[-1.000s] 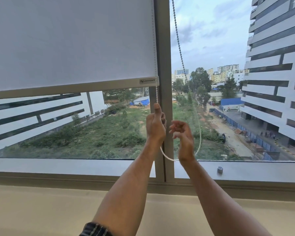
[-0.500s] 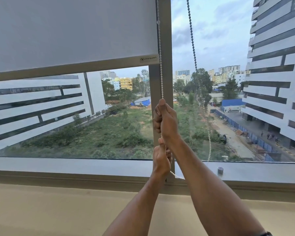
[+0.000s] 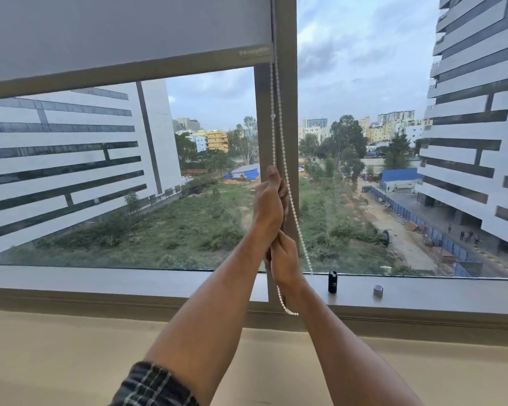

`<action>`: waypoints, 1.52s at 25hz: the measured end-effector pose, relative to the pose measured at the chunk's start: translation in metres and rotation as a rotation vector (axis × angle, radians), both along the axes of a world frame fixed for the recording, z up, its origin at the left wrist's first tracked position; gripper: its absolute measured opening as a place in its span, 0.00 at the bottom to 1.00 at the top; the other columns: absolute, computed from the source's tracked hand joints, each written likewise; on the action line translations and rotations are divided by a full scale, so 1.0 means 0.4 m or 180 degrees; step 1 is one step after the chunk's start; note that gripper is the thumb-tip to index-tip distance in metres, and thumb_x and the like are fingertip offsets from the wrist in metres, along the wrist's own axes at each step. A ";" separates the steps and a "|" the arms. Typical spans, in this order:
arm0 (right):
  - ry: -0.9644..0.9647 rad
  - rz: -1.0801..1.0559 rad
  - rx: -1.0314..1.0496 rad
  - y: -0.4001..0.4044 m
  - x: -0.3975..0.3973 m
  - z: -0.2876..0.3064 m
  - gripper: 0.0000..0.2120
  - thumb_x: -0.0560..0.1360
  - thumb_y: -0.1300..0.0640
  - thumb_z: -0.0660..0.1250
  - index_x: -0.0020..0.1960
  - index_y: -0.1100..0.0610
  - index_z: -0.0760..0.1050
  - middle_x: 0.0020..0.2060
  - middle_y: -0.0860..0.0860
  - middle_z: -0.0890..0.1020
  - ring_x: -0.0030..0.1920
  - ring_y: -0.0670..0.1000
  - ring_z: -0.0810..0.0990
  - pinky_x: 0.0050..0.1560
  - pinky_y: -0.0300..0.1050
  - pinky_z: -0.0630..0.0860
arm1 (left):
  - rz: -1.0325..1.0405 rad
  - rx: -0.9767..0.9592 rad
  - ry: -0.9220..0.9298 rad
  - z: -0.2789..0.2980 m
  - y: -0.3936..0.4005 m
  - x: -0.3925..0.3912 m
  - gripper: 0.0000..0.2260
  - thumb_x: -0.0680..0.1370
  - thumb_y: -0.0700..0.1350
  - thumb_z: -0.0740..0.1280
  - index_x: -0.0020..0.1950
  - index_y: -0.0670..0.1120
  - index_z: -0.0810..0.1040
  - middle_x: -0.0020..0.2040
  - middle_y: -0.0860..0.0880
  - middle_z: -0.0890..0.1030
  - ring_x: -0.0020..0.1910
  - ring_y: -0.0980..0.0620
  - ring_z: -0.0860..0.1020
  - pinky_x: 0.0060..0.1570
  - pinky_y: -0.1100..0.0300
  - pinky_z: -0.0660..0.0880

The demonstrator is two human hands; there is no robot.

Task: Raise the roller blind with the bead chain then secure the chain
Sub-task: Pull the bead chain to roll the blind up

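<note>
Both my arms reach forward and up, forearms crossing low. My left hand (image 3: 269, 200) is the higher one, fisted around the bead chain (image 3: 273, 118) with the thumb up. Just below and right of it, my right hand (image 3: 285, 260) closes on the same chain. Above both hands hangs the roller blind (image 3: 123, 33).

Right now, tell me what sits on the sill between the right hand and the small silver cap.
In the head view, one small black cylinder stands upright on the sill between the right hand and silver cap.
</note>
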State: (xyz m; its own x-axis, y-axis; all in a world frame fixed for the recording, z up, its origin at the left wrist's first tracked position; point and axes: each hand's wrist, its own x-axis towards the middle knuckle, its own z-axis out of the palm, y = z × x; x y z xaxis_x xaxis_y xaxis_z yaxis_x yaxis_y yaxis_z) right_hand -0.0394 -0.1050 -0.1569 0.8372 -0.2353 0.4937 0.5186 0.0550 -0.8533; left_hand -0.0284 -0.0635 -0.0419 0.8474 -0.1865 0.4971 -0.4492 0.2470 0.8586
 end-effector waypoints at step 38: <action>-0.0169 0.0140 0.0035 -0.075 -0.011 -0.021 0.20 0.86 0.48 0.51 0.52 0.59 0.77 0.35 0.52 0.76 0.31 0.46 0.72 0.32 0.37 0.70 | 0.0734 -0.0170 -0.0307 -0.004 -0.034 0.013 0.31 0.85 0.57 0.56 0.21 0.51 0.63 0.22 0.52 0.62 0.21 0.52 0.58 0.26 0.58 0.54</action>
